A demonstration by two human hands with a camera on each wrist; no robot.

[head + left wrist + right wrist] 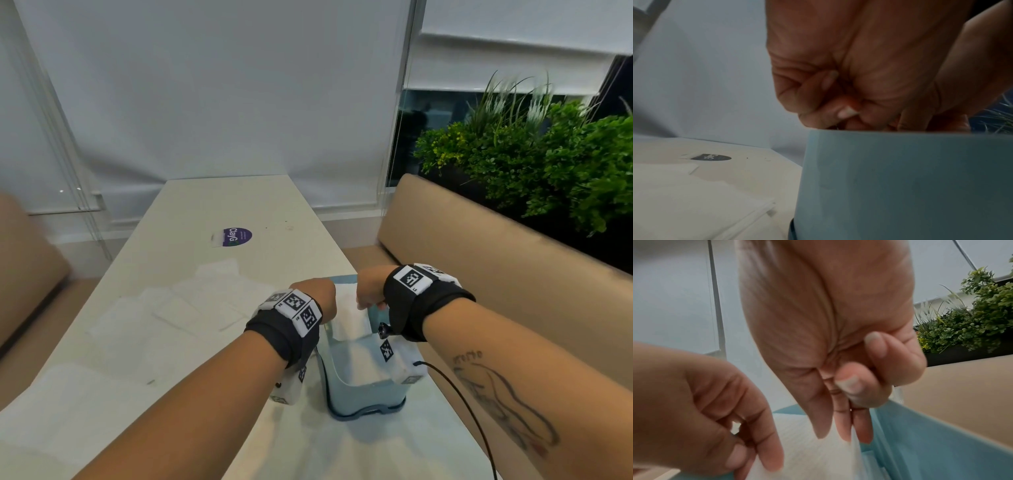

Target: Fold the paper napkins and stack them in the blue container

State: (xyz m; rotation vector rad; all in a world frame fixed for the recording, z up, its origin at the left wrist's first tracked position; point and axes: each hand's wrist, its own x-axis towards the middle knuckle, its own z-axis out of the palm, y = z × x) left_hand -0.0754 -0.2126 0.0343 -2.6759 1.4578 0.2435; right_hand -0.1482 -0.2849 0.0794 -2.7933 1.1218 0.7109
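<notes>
My left hand (317,294) and right hand (370,291) both pinch the napkin (347,317) at the top of the box (363,397), lower middle of the frame; if I let go crooked, it may catch the rim and unfold.

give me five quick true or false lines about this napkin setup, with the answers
1. The left hand and the right hand are both over the blue container. True.
2. The blue container is empty. False: a white napkin is inside it.
3. Loose napkins lie on the table to the left of the blue container. True.
4. The purple sticker is stuck to the blue container. False: it is on the table, farther away.
5. The left hand lies flat on the table. False: its grip pinches the white napkin at the blue container.
</notes>
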